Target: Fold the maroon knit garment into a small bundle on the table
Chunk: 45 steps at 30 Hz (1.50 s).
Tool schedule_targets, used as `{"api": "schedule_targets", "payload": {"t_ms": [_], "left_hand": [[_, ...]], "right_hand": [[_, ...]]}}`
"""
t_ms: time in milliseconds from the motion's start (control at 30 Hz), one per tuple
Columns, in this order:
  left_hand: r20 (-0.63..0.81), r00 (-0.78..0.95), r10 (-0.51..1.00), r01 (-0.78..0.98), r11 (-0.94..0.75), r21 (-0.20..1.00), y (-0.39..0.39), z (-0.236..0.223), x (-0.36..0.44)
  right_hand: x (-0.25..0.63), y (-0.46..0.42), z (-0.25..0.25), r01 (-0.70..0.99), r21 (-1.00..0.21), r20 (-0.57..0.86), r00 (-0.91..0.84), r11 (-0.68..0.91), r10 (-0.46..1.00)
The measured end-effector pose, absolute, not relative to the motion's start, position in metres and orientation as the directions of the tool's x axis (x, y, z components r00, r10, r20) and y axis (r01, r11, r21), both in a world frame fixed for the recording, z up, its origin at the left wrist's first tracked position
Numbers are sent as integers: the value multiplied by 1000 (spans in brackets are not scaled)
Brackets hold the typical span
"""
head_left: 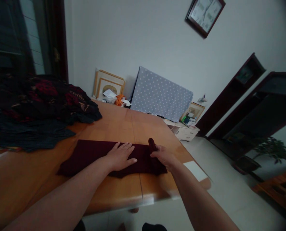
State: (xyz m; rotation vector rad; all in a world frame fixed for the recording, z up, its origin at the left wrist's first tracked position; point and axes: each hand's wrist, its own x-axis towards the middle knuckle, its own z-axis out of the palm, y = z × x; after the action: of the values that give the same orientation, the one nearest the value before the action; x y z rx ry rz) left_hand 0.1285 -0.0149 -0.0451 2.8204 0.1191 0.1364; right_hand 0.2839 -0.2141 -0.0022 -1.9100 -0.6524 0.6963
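Note:
A dark maroon garment (92, 155) lies flattened into a long strip across the wooden table (114, 117). My left hand (121, 157) rests flat on its middle, fingers stretched out and thumb apart. At the strip's right end, my right hand (164, 155) is closed round a raised, folded-over edge of the same cloth. That edge stands up a little above the rest, its tip showing beyond my fingers. The exact kind of garment cannot be made out.
A heap of dark clothes (44, 102) covers the table's left side. Near the right edge lies a white sheet (195, 170). Beyond the table stand a screen-like shape under a grey dotted cloth (161, 93), a framed picture (109, 84) and a white cabinet (186, 133).

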Motion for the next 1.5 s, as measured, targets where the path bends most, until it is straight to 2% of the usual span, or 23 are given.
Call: {"api": "schedule_targets", "payload": {"t_ms": [200,467,533,633,700,733,800,900,1033,1200,1367,1433,1500], "left_hand": [[92,991,98,64,-947,316,-16,-45,128],[95,991,99,64,-944,324,-15,-46,127],[88,991,99,65,-944,323,-15,-45,126],[81,992,96,65,-945,322,-16,-42,126],[81,992,97,66,-944,322,-16,-42,126],[80,992,97,67,-944,322,-16,-42,126],[77,992,99,69,-944,324,-16,-42,126],[72,992,105,75,-941,329,-16,-43,127],[67,992,104,76,-941,329,-16,-44,128],[69,991,115,88,-946,313,-16,-45,129],[72,991,115,89,-950,300,-18,-42,128],[65,991,114,90,-950,299,-18,-41,129],[62,992,112,89,-950,300,-17,-41,129]], "right_hand": [[276,-206,8,221,-829,-213,724,-513,656],[261,-194,6,351,-806,-157,649,-476,744],[262,-194,6,321,-807,-175,672,-496,720],[273,-199,8,175,-870,-182,754,-461,631],[285,-203,6,159,-890,-126,813,-426,568],[291,-206,4,205,-881,-71,833,-426,548],[299,-210,-4,382,-803,81,829,-457,553],[299,-213,-20,645,-587,255,721,-490,644],[274,-208,-36,792,-397,244,578,-464,779],[241,-200,-38,867,-198,167,489,-457,856],[232,-197,-40,856,-165,156,513,-489,844],[234,-197,-42,855,-210,176,510,-474,842],[239,-200,-41,852,-314,217,495,-420,841]]}}
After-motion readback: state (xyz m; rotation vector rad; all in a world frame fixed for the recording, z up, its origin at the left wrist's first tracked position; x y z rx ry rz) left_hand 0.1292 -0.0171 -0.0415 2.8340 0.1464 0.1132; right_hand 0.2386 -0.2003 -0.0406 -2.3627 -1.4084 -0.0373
